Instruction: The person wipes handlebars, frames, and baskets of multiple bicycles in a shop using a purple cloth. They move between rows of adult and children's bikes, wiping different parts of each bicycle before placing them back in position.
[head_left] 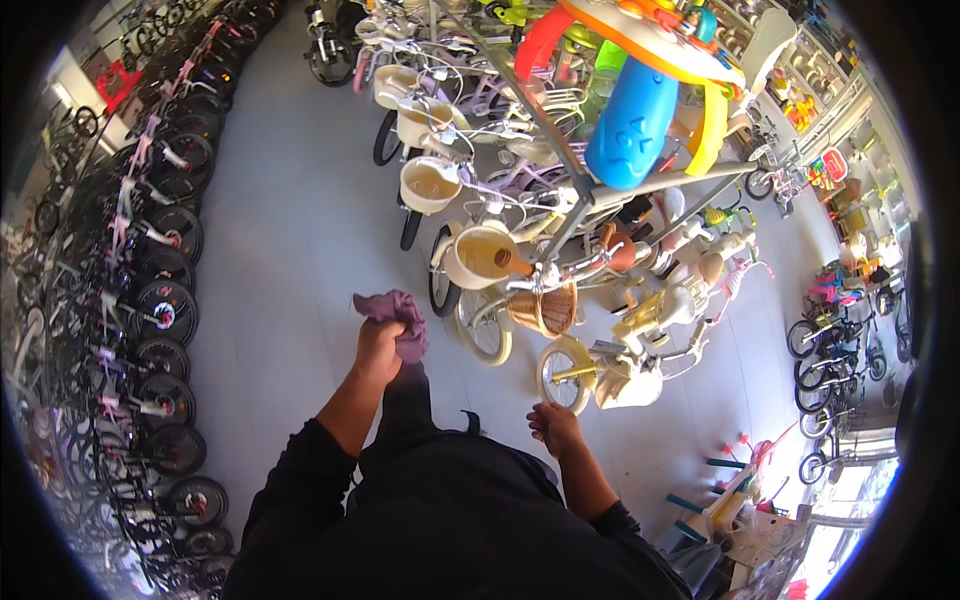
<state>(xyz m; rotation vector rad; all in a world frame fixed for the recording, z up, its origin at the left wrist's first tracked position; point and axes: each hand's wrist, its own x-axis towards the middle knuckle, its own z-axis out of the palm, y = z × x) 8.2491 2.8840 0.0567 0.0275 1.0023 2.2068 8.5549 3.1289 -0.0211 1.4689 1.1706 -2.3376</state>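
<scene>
My left hand (pixel 378 350) is closed round a crumpled purple cloth (pixel 397 308), held in front of me over the grey floor. Part of the cloth bunches out above and beside my fingers. Lower down on the other side hangs my right hand (pixel 557 428), its fingers curled in and nothing visible in them. Just beyond it stands a child's bike with a cream-yellow front wheel (pixel 566 374); the hand looks apart from it. Another bike, with a brown wicker basket (pixel 545 308) on its front, stands farther up between the two hands.
A long row of bikes with black tyres (pixel 168 308) lines the left side. Bikes with cream baskets (pixel 430 185) stand ahead, by a metal rack (pixel 590 205) bearing a blue, orange and yellow toy (pixel 632 125). Small bikes (pixel 815 385) and a cluttered table (pixel 760 535) are at the right.
</scene>
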